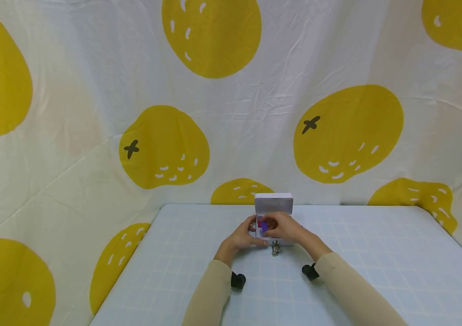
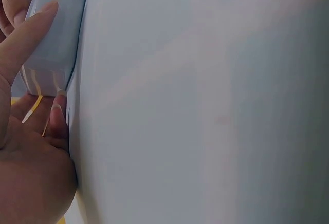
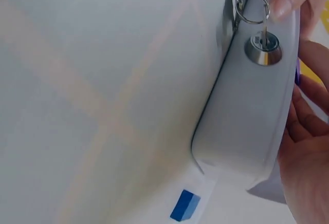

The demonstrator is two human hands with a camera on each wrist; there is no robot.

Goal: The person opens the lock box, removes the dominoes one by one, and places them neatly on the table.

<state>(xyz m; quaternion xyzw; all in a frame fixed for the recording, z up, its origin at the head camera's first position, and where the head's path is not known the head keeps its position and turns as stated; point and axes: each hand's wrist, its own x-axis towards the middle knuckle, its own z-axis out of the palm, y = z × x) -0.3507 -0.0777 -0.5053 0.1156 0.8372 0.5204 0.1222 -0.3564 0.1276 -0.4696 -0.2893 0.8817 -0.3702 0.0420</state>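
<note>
A small white metal cash box stands on the table with its lid raised. My left hand grips the box's left end, thumb across the front and fingers round the side. Over the open box, my right hand pinches a purple block. Something red shows inside, beside that block; the rest of the interior is hidden by my hands. A round lock sits in the box's front, with a key in it and a key ring hanging from the key.
A small blue block lies on the table close to the box's right end. The table has a pale blue checked cover. Behind it hangs a white cloth printed with large yellow fruit.
</note>
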